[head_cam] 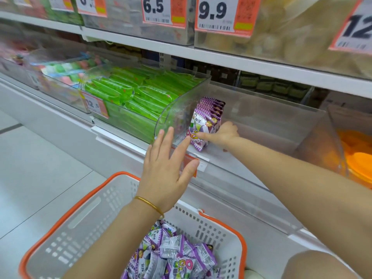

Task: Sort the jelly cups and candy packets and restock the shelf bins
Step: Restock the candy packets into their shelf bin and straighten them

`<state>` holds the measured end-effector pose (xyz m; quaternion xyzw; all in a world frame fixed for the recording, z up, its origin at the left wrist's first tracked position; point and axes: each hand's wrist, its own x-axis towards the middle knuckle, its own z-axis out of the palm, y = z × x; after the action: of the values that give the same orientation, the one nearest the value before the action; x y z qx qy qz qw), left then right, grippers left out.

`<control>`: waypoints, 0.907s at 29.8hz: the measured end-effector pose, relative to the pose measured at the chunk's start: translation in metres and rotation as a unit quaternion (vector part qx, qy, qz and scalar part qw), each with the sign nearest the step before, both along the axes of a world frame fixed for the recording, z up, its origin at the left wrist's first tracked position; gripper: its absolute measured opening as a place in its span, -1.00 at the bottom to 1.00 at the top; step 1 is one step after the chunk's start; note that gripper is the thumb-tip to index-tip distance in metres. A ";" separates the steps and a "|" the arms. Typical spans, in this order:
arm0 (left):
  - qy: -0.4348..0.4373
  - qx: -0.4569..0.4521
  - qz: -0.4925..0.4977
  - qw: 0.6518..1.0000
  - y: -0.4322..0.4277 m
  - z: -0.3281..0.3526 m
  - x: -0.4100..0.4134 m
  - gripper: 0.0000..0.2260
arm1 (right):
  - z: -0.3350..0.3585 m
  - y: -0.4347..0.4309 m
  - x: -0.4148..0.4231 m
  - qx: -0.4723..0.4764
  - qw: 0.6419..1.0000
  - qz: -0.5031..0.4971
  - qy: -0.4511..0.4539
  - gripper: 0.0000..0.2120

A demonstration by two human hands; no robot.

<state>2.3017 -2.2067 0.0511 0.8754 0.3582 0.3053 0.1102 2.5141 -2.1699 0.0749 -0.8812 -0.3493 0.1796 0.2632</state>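
Head view: right grip (225, 133) reaches into the clear bin (271, 102), thumb across the front of the purple packets (209, 115), fingers curled at their side, grasping the row. Left grip (165, 170) is released, flat fingers touching the bin's front. Best to press the row square against the left wall before letting go. Packets look glossy, crinkly, upright; more lie loose in the basket (80, 200).

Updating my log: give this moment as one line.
left hand open | right hand grips purple packets in bin | basket holds more
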 end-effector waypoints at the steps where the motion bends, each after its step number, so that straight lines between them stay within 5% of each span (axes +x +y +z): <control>1: -0.011 0.015 0.004 1.000 -0.004 0.002 -0.004 -0.39 | 0.011 -0.010 -0.004 0.035 0.999 0.004 0.001 -0.04; 7: 0.063 0.034 -0.054 0.996 -0.046 -0.005 -0.055 -0.55 | 0.046 -0.154 -0.085 0.340 0.932 0.124 -0.030 -0.61; 9: 0.130 0.013 -0.069 0.989 -0.060 -0.030 -0.079 -0.55 | -0.003 -0.179 -0.107 0.247 0.947 0.204 0.002 -0.68; 12: 0.225 -0.013 -0.075 0.971 -0.077 -0.067 -0.105 -0.55 | -0.103 -0.172 -0.113 -0.059 0.951 0.303 0.021 -0.60; 15: 0.281 -0.061 -0.076 0.955 -0.082 -0.080 -0.115 -0.53 | -0.187 -0.168 -0.107 -0.312 0.867 0.388 0.002 -0.12; 18: 0.306 -0.076 -0.074 0.946 -0.081 -0.084 -0.118 -0.54 | -0.239 -0.186 -0.113 -0.432 0.774 0.455 -0.085 0.14; 20: 0.319 -0.069 -0.076 0.942 -0.079 -0.086 -0.119 -0.52 | -0.249 -0.192 -0.120 -0.427 0.777 0.450 -0.106 -0.03; 24: 0.345 -0.071 -0.074 0.933 -0.076 -0.088 -0.118 -0.58 | -0.226 -0.172 -0.114 -0.386 0.826 0.407 -0.047 -0.78; 27: 0.347 -0.105 -0.067 0.929 -0.079 -0.089 -0.109 -0.62 | -0.192 -0.154 -0.096 -0.391 0.842 0.369 0.042 -0.88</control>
<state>2.1927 -2.2858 -0.0380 0.9320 0.3450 -0.0653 0.0902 2.4180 -2.3238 -0.1172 -0.7082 -0.5381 0.4224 -0.1745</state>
